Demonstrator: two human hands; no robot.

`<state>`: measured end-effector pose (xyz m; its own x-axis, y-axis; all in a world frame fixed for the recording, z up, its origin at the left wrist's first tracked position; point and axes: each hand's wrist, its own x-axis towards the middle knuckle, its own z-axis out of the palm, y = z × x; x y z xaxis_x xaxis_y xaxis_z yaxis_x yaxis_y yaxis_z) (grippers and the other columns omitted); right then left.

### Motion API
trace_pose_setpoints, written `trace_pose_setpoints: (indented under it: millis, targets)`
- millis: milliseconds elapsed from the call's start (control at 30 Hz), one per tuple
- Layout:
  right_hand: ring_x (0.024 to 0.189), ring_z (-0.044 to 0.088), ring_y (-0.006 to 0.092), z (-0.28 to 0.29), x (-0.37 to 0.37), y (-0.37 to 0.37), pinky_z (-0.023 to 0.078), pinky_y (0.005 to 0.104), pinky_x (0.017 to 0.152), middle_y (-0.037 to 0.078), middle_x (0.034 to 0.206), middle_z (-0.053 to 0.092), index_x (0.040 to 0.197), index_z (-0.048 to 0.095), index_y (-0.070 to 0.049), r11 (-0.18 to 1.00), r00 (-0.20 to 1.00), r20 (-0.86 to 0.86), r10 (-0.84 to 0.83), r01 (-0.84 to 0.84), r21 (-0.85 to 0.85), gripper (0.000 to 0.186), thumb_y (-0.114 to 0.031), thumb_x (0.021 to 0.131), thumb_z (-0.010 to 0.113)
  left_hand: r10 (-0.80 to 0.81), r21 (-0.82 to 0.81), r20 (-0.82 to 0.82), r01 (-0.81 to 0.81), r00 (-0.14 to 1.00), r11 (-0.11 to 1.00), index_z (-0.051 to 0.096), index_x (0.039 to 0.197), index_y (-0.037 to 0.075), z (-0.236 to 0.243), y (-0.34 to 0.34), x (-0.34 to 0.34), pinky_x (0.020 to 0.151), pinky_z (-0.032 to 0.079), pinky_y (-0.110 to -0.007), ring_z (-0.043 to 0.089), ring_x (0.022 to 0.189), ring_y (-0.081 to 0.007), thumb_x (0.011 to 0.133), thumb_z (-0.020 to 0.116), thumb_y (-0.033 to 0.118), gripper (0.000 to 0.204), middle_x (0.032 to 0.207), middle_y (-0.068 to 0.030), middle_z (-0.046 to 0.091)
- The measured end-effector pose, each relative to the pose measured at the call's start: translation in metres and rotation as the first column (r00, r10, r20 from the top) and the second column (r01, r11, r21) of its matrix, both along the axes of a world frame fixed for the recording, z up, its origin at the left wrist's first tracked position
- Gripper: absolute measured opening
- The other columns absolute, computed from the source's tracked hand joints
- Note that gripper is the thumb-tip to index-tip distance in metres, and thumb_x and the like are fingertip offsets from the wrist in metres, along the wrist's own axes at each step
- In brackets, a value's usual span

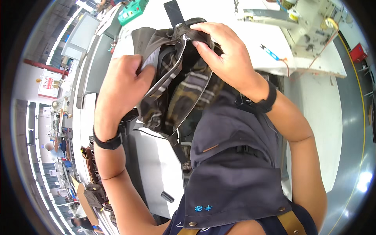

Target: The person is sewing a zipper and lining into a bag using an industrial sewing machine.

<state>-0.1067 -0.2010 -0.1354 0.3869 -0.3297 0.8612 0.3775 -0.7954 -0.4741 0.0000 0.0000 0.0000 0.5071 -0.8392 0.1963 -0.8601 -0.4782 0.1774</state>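
Partly hidden — bag point(184, 98) lining, behind hands point(225, 55)

The bag point(176, 90) sits at the centre, held up above the desk point(156, 172), its opened mouth facing the viewer. The left hand point(121, 84) clasps the bag's edge at 9 o'clock; the right hand point(223, 53) pinches the zipper end point(184, 27) at 12 o'clock. A strap point(174, 11) rises behind the bag at 12. The sewing machine point(309, 23) stands on the desk at 2 o'clock, well apart. An apron point(235, 172) hangs before the bag at 5 o'clock. A cardboard box point(84, 199) lies at 8 o'clock.
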Motion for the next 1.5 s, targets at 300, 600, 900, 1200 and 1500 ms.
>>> trace_pose_setpoints:
  millis: [300, 600, 900, 1200, 1500]
  targets:
    - [0.083, 0.068, 0.0319, -0.054, 0.058, -0.074, 0.055, 0.0412, 0.074, 0.014, 0.093, 0.069, 0.121, 0.074, -0.010, 0.974, 0.959, -0.230, -0.168, 0.197, 0.108, 0.028, -0.014, 0.094, 0.069, -0.033, -0.058, -0.137, 0.026, 0.990, 0.998, 0.059, 0.072, -0.010, -0.077, -0.099, 0.036, 0.059, 0.046, -0.048, 0.053, 0.062, -0.0497, 0.088, 0.070, 0.020, 0.036, 0.067, -0.0299, 0.056]
    - [0.069, 0.054, 0.0056, -0.081, 0.058, -0.088, 0.046, 0.0242, 0.062, 0.000, 0.081, 0.067, 0.129, 0.073, -0.009, 0.905, 0.978, -0.207, 0.006, 0.083, 0.417, 0.031, -0.006, 0.099, 0.067, -0.375, -0.152, 0.414, 0.470, 0.829, 0.870, 0.058, 0.070, -0.006, -0.051, -0.166, 0.114, 0.051, 0.036, -0.040, 0.036, 0.051, -0.0214, 0.094, 0.072, 0.053, 0.065, 0.053, -0.0125, 0.042]
    - [0.077, 0.063, 0.0065, -0.078, 0.068, -0.104, 0.051, 0.0238, 0.069, 0.005, 0.090, 0.072, 0.121, 0.072, 0.001, 0.764, 0.964, -0.162, 0.209, -0.058, 0.643, 0.025, -0.009, 0.099, 0.068, -0.200, 0.140, -0.239, 0.238, 0.950, 0.961, 0.053, 0.062, 0.002, -0.061, -0.210, 0.136, 0.050, 0.028, -0.029, 0.035, 0.056, -0.0057, 0.096, 0.072, 0.051, 0.063, 0.059, 0.0055, 0.038]
    - [0.072, 0.060, 0.0065, -0.068, 0.037, -0.091, 0.049, 0.0249, 0.068, 0.000, 0.082, 0.068, 0.100, 0.075, 0.001, 0.286, 0.895, 0.111, 0.432, -0.252, 0.925, 0.034, -0.030, 0.103, 0.064, -0.263, 0.144, -0.159, 0.286, 0.952, 0.947, 0.073, 0.082, -0.003, -0.063, -0.222, 0.134, 0.061, 0.047, -0.025, 0.055, 0.064, -0.0053, 0.100, 0.068, 0.047, 0.053, 0.075, -0.0018, 0.073]
    - [0.073, 0.054, 0.0010, -0.033, 0.053, -0.057, 0.042, 0.0209, 0.063, -0.005, 0.086, 0.068, 0.113, 0.077, 0.004, 0.238, 0.916, 0.264, 0.301, -0.340, 0.910, 0.027, -0.019, 0.102, 0.068, -0.263, -0.165, -0.386, 0.214, 0.884, 0.963, 0.071, 0.091, 0.000, -0.027, -0.194, 0.118, 0.054, 0.044, -0.021, 0.058, 0.059, -0.0053, 0.102, 0.068, 0.047, 0.048, 0.085, -0.0024, 0.074]
